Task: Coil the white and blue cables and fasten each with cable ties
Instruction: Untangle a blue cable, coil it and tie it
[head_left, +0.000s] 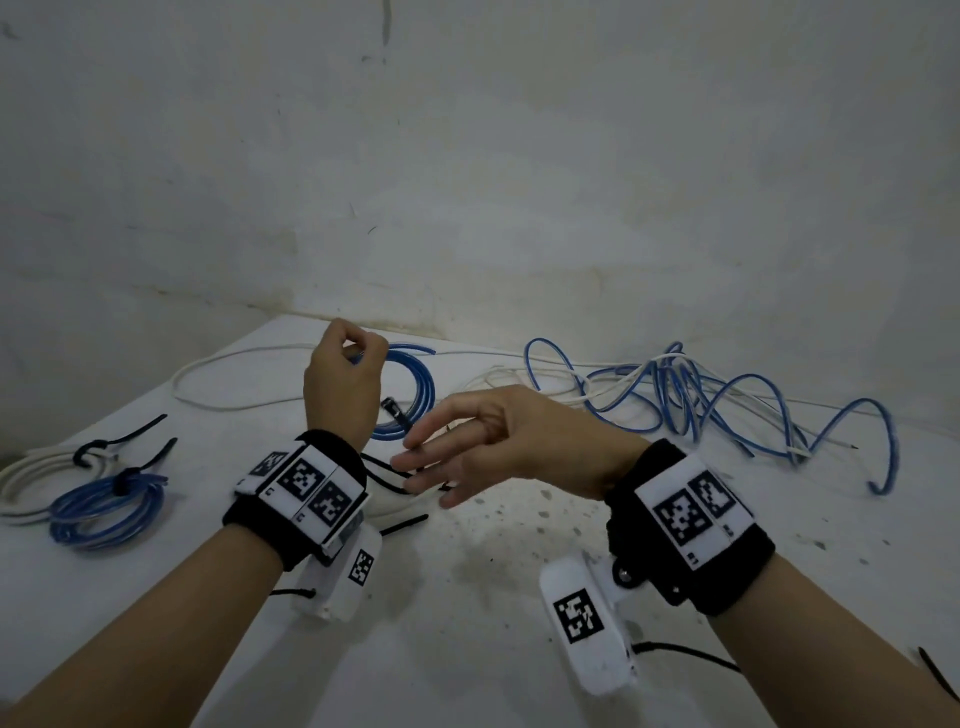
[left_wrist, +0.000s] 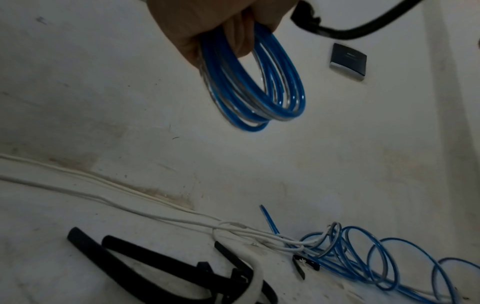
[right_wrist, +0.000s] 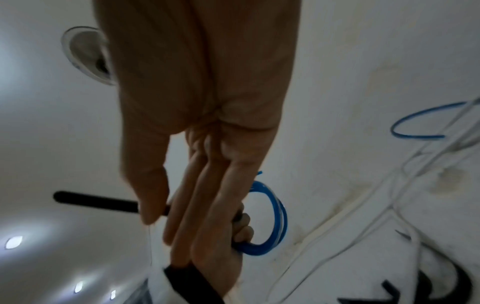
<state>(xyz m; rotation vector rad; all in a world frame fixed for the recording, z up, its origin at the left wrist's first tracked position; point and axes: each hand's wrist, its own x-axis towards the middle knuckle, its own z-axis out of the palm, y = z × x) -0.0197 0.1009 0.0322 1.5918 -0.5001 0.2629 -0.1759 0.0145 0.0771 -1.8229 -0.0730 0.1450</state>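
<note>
The left grip (head_left: 340, 387) is curled round a small blue cable coil (left_wrist: 253, 82), held up off the worktop (head_left: 493, 571). The right grip (head_left: 478, 447), just right of it, has fingers nearly straight, thumb and forefinger pinching a black cable tie (right_wrist: 96, 200). Left of the left grip lie a tied blue coil (head_left: 106, 506) and a tied white coil (head_left: 31, 480). Right of the right grip sprawl loose blue and white cables (head_left: 701, 400). No readable writing; the wristbands (head_left: 306, 480) carry only square black-and-white marker codes.
</note>
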